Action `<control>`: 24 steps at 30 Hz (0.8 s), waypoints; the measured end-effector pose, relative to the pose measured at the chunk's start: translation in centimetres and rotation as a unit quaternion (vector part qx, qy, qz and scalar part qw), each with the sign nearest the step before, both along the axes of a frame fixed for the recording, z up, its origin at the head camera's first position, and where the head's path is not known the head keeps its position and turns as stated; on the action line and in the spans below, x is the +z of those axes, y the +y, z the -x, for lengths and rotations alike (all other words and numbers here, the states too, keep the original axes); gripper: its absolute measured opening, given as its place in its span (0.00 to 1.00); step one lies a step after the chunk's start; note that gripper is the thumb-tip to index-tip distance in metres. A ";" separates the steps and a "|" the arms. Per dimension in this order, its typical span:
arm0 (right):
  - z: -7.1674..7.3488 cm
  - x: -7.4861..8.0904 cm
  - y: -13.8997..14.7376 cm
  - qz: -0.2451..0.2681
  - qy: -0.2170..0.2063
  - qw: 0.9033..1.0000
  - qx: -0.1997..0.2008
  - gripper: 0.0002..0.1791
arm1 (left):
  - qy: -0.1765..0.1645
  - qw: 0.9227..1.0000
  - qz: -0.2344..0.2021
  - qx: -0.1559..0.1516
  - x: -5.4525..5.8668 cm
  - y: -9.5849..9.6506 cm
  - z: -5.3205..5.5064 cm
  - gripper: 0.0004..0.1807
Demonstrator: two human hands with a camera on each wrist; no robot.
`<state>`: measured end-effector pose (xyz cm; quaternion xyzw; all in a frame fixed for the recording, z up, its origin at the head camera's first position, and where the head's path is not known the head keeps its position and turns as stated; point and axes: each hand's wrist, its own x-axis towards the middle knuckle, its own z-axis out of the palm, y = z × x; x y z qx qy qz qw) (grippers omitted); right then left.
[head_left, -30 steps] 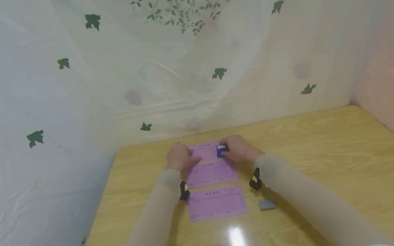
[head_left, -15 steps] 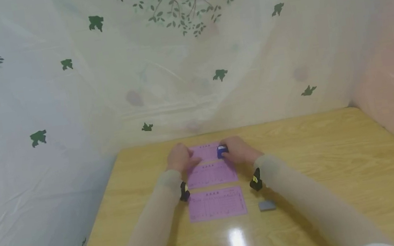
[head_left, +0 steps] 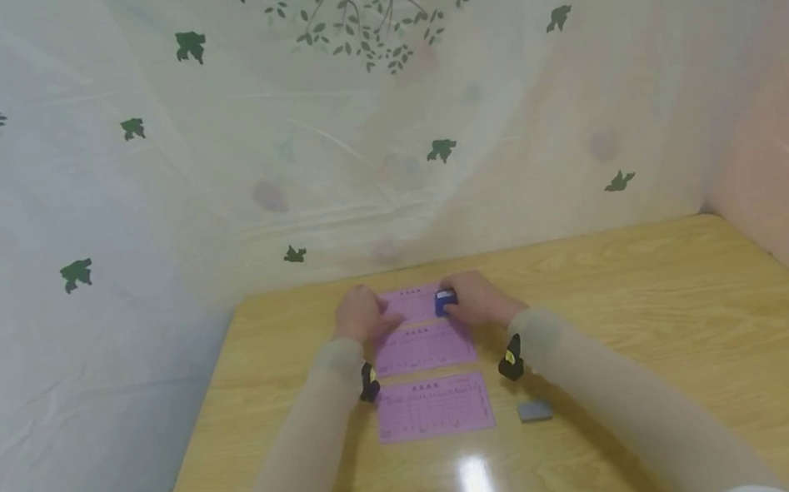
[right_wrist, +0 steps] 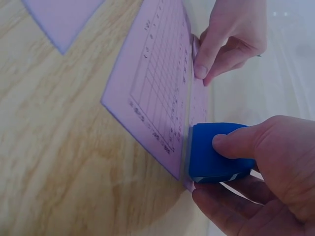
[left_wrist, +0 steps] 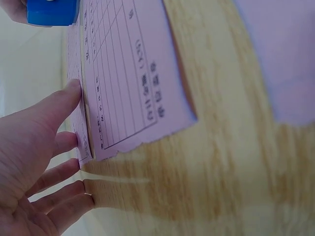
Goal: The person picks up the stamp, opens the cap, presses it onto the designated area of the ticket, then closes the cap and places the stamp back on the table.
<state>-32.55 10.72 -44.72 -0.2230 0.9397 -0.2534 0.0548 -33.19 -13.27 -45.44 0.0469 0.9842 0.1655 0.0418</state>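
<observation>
Three pink printed forms lie in a column on the wooden table. On the left end of the far form (head_left: 410,304), my left hand (head_left: 359,316) rests with its thumb on the paper and its fingers at the edge, fairly straight. My right hand (head_left: 476,299) grips a blue stamp (right_wrist: 216,155) between thumb and fingers, its base down at the right end of that same form. The stamp's underside is hidden. Just nearer lies the middle form (head_left: 424,348), and the near form (head_left: 434,407) sits between the forearms.
A small grey block (head_left: 535,411) lies on the table (head_left: 661,309) right of the near form, beside the right forearm. Behind the table's far edge hangs a pale curtain (head_left: 358,201) with leaf prints. Wrist cameras (head_left: 511,360) are strapped on both arms.
</observation>
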 end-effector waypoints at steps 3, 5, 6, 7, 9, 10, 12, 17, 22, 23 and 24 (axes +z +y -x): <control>0.1 0.1 0.0 -0.001 -0.001 1.000 0.002 0.16 | -0.002 1.000 -0.001 0.006 -0.2 0.1 0.1 0.27; 0.2 0.1 0.1 0.002 -0.006 1.000 0.003 0.16 | -0.004 1.000 -0.004 0.011 -0.3 0.1 0.2 0.29; 0.3 0.1 0.1 0.002 -0.009 1.000 0.003 0.16 | -0.004 1.000 -0.005 0.013 -0.3 0.1 0.2 0.29; 0.4 0.1 0.1 0.004 -0.009 1.000 0.004 0.15 | -0.003 1.000 -0.007 0.015 -0.4 0.1 0.3 0.30; 0.5 0.1 0.2 0.004 -0.007 1.000 0.007 0.15 | -0.005 1.000 -0.010 0.017 -0.4 0.1 0.3 0.30; 0.5 0.2 0.3 0.004 -0.006 1.000 0.009 0.14 | -0.004 1.000 -0.010 0.016 -0.3 0.1 0.3 0.30; 0.6 0.2 0.3 0.002 -0.001 1.000 0.012 0.14 | -0.002 1.000 -0.007 0.013 -0.3 0.1 0.3 0.29; 0.8 0.3 0.4 0.002 -0.008 1.000 0.011 0.14 | -0.002 1.000 0.000 0.007 -0.2 0.2 0.4 0.27; 0.8 0.4 0.4 0.003 -0.010 1.000 0.009 0.13 | -0.004 1.000 -0.005 0.013 -0.1 0.3 0.3 0.29; 0.8 0.3 0.4 0.004 -0.010 1.000 0.008 0.13 | -0.005 1.000 -0.006 0.016 0.0 0.3 0.3 0.30; 0.9 0.3 0.4 0.003 -0.008 1.000 0.010 0.13 | -0.006 1.000 -0.008 0.017 0.0 0.3 0.3 0.30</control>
